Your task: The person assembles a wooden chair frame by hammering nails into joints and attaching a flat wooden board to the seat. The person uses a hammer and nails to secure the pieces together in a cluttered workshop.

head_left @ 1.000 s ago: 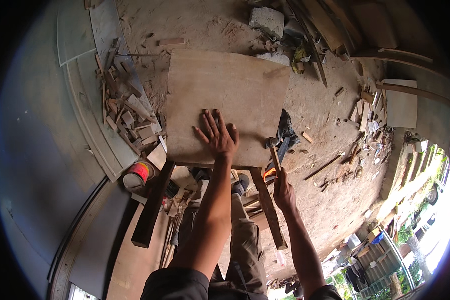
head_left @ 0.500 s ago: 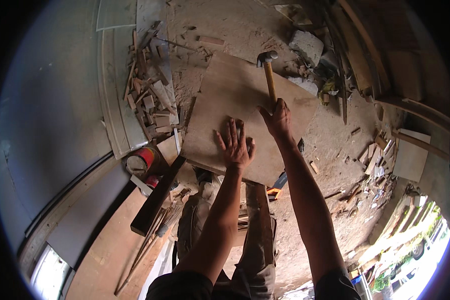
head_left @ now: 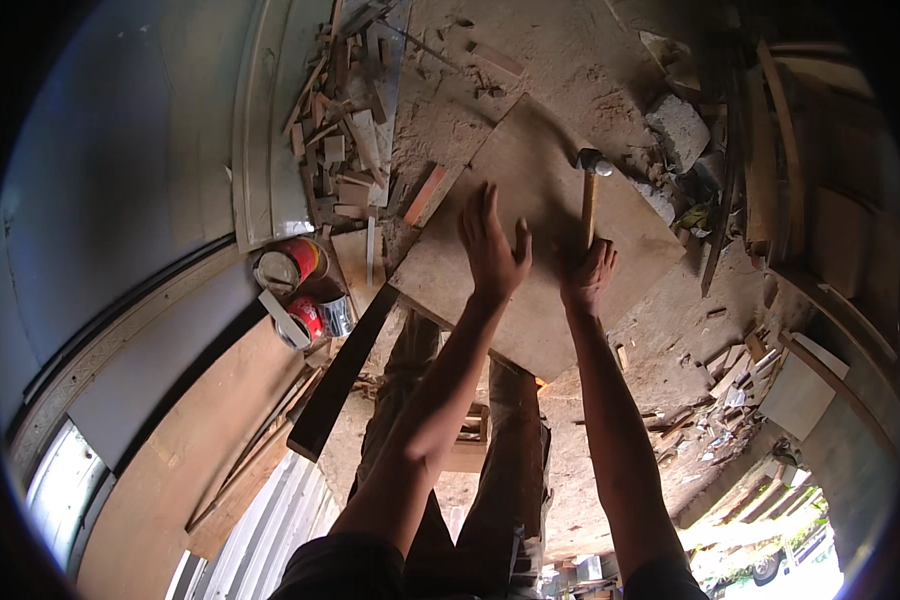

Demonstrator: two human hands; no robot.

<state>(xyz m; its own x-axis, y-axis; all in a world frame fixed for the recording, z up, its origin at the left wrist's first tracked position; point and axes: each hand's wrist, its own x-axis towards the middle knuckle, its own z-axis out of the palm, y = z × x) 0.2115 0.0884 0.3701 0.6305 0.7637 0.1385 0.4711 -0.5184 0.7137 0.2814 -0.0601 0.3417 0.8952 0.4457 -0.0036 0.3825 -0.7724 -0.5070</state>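
A square wooden board (head_left: pixel 635 250) lies below both of my hands, with one corner pointing away from me. My right hand (head_left: pixel 587 278) is wrapped round the wooden handle of a hammer (head_left: pixel 590 205), whose dark metal head points to the far side. Over the left part of the board is my left hand (head_left: pixel 492 250), fingers stretched out and thumb apart, holding nothing. Whether its palm touches the board I cannot tell. A dark wooden beam (head_left: pixel 342 378) slants from the board's left corner towards me.
Wood offcuts (head_left: pixel 358 165) are heaped at the far left, near red paint cans (head_left: pixel 303 258). A concrete lump (head_left: pixel 678 130) sits at the far right. More scraps (head_left: pixel 735 378) and a pale panel (head_left: pixel 805 388) lie to the right.
My left hand has shifted forward on the board and turned, its fingers closer together. The hammer stays in my right hand, its head now tipped differently. The whole view has swung.
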